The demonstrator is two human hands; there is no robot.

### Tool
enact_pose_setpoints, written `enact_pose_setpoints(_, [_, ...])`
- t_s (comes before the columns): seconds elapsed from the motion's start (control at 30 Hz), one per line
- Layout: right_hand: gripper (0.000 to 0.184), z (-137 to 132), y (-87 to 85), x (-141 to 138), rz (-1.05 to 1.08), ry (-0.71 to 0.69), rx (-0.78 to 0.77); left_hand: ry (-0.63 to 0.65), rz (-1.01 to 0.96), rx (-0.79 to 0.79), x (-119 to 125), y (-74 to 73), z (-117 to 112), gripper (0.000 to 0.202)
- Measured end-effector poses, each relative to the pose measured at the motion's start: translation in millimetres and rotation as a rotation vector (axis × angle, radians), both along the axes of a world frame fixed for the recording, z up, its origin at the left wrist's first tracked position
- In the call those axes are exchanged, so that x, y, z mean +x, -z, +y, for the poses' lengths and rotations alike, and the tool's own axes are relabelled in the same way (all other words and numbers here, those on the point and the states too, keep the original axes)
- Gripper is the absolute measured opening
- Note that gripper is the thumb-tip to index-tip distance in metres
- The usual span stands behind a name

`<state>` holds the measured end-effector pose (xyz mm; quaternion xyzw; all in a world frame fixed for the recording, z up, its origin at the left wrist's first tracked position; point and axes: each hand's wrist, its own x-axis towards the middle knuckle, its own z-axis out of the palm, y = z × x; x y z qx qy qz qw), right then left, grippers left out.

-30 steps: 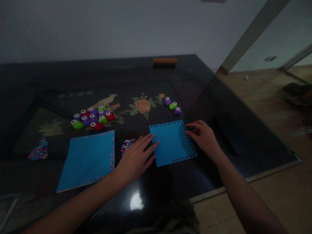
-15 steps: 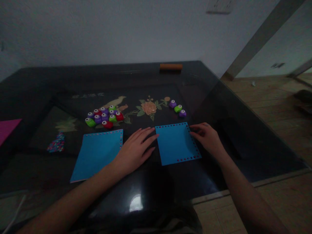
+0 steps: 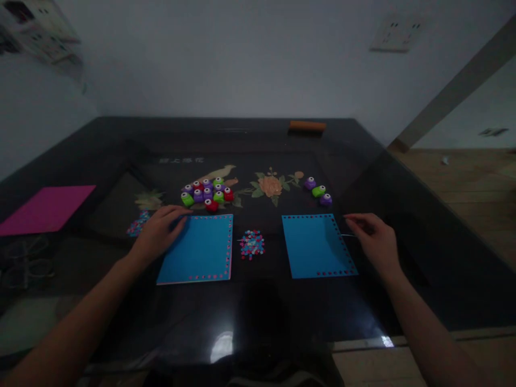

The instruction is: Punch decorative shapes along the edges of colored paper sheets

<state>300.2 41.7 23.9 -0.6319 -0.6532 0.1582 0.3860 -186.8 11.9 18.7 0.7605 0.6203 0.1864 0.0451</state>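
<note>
Blue left sheet (image 3: 201, 250) lies flat on the tabletop (image 3: 258, 306), left hand (image 3: 158, 231) at its top-left corner, can't tell if gripping, right hand (image 3: 377, 242) half-curled just beside punched right sheet (image 3: 316, 247), hold unclear, probably a positioning step, next move calling for light touch

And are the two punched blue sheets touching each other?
Apart: the head view plainly shows dark tabletop and a confetti pile between the left blue sheet and the right blue sheet.
</note>
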Motion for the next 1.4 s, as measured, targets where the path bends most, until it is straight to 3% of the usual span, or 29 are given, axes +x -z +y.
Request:
enact_pose_setpoints(0.17, [0.014,-10.3,-20.7,-31.6,-0.054,-0.136,0.015,0.028,-0.085,-0.033,-7.4,-0.1,-1.0,0.036])
enact_pose_setpoints(0.37, [0.017,-16.0,-44.1,-114.7,-0.126,-0.498,-0.036,0.110,-0.101,-0.093,-10.0,-2.0,-4.7,0.046])
enact_pose_setpoints(0.53, [0.030,-6.4,-37.0,-190.1,-0.301,-0.725,-0.065,0.117,-0.042,-0.115,-12.9,5.1,-5.9,0.063])
enact_pose_setpoints(0.67, [0.055,5.0,-22.2,-227.7,-0.488,-0.746,-0.086,0.137,-0.003,-0.091,-13.1,8.2,-4.8,0.066])
enact_pose_setpoints(0.83, [0.070,14.7,-15.1,-244.0,-0.589,-0.761,-0.113,0.155,0.009,-0.072,-12.8,7.7,-4.2,0.066])
enact_pose_setpoints(1.03, [0.061,18.7,-12.2,-244.1,-0.582,-0.743,-0.106,0.165,0.006,-0.055,-13.1,7.2,-4.8,0.061])
enact_pose_setpoints(1.4, [0.054,17.8,-8.0,-243.1,-0.493,-0.715,-0.114,0.165,-0.041,-0.057,-3.8,-7.0,-8.6,0.040])
